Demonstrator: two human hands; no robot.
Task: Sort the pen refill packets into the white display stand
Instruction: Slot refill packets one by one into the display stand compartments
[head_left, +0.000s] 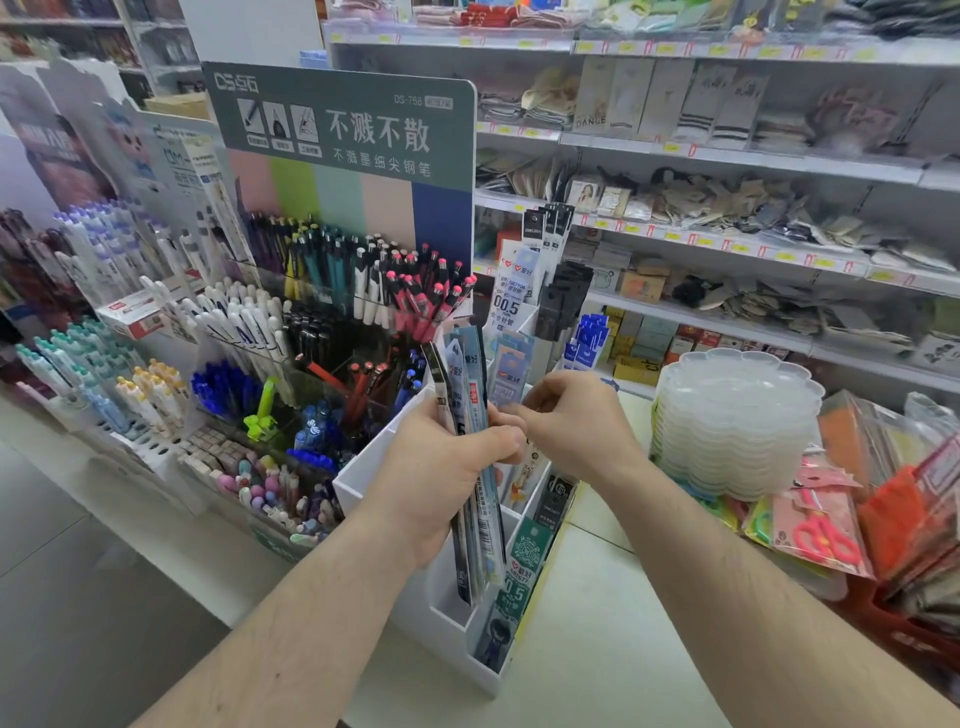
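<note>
Gripping in the left hand (441, 467) a fan of pen refill packets (470, 415), looking like thin glossy plastic film over printed paper cards, catching light along the edges; sitting just beneath that hand, the white display stand (363, 478), showing smooth matt walls of plastic or board, hard to tell which; lying beyond the right hand (571, 421), a stack of translucent plastic trays (737, 415), smooth and faintly shiny; resting further right of that hand, scissors packs (821, 530) shining in clear wrap
</note>
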